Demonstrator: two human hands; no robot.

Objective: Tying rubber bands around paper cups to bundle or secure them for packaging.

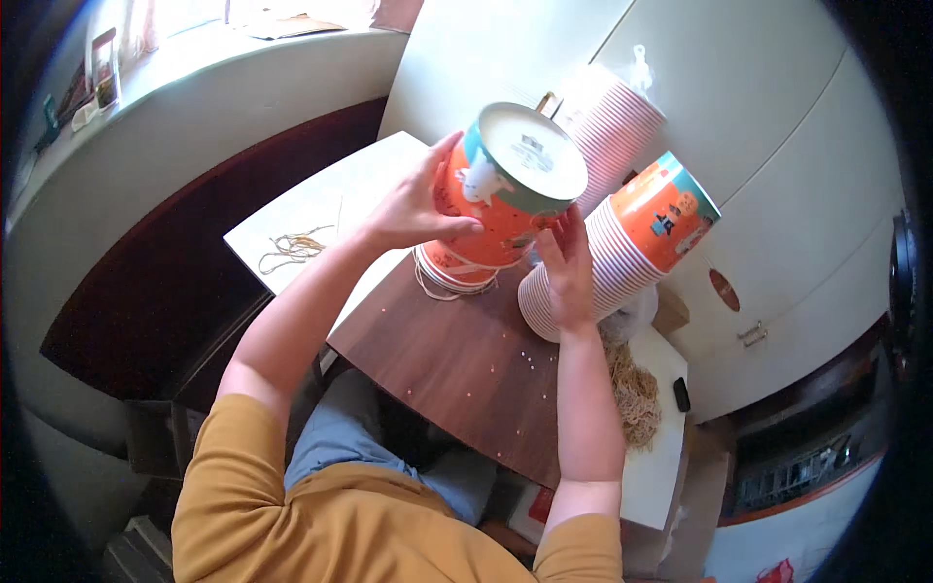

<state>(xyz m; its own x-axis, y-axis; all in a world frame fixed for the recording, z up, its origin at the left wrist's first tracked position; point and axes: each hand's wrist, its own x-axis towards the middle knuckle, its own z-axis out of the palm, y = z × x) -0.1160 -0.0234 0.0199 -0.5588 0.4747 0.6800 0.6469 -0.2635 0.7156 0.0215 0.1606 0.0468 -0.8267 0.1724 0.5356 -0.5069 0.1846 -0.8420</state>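
In front of me an orange paper bucket [486, 199] with a teal band and a white base stands upside down. My left hand [423, 204] grips its left side, thumb across the front. Against its right side, my right hand [571, 267] curls its fingers, some hidden behind the bucket. Just below is another orange bucket [455, 270], with thin cord loops [437, 290] around its white rim. I cannot tell whether the two are nested. A tilted stack of nested paper buckets [622, 243] lies right beside my right hand.
Behind stands another bucket stack [612, 126], pale pink. Loose cords [292, 248] lie on the white tabletop at left; a heap of beige cord [634, 398] and a small black object [681, 394] are at right. Small pale bits dot the brown table [437, 360]. White cabinet doors [758, 165] stand close behind.
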